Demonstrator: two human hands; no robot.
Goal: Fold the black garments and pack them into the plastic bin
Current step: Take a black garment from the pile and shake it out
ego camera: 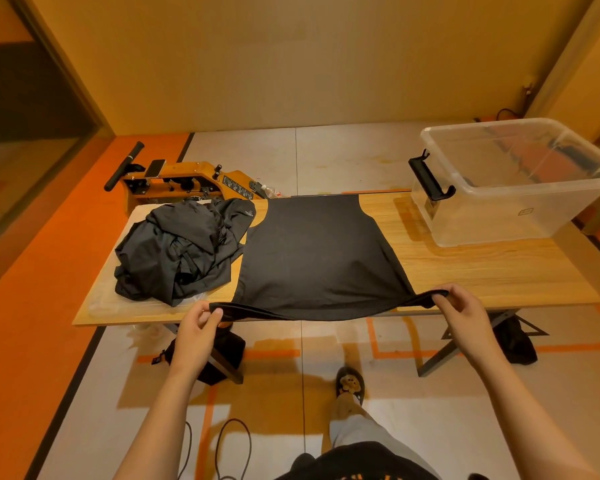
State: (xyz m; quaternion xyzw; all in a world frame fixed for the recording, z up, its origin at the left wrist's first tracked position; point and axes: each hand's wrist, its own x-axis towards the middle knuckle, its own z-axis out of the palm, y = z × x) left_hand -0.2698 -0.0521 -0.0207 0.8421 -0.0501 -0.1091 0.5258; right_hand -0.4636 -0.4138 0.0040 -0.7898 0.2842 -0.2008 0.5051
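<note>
A black garment [319, 258] lies spread flat across the middle of the wooden table [482, 268], its near hem pulled taut just off the front edge. My left hand [201, 327] pinches the hem's left corner. My right hand [461, 306] pinches the right corner. A crumpled pile of black garments [181, 247] sits on the table's left part, on a clear plastic sheet. The clear plastic bin [499, 216] with a black latch stands open and looks empty at the table's right far corner.
A wooden machine with black handles [187, 181] stands on the floor behind the table. Black bags [222, 355] sit under the table by its legs. My foot in a sandal [350, 384] and cables lie on the floor near me.
</note>
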